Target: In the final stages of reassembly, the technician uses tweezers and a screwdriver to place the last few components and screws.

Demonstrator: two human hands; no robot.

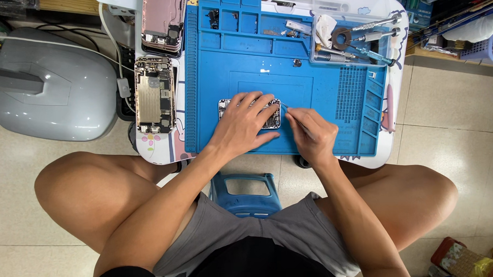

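Left hand (245, 125) is lying flat over the opened phone (273, 117) at mid blue mat (310, 92), fingers spread and pressing it down. Right hand (313, 133) is pinching a thin metal tool (285, 107), tip touching the phone's right edge. Judgement: steady downward pressure and a shallow tool angle are serving best. Phone is showing bare silver internals, mostly covered.

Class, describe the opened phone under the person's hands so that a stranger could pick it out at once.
Find the blue work mat on the small table. Near its front edge lies an opened phone, pinned under the left hand. Unlike the two opened phones left of the mat, it alone lies on the mat.
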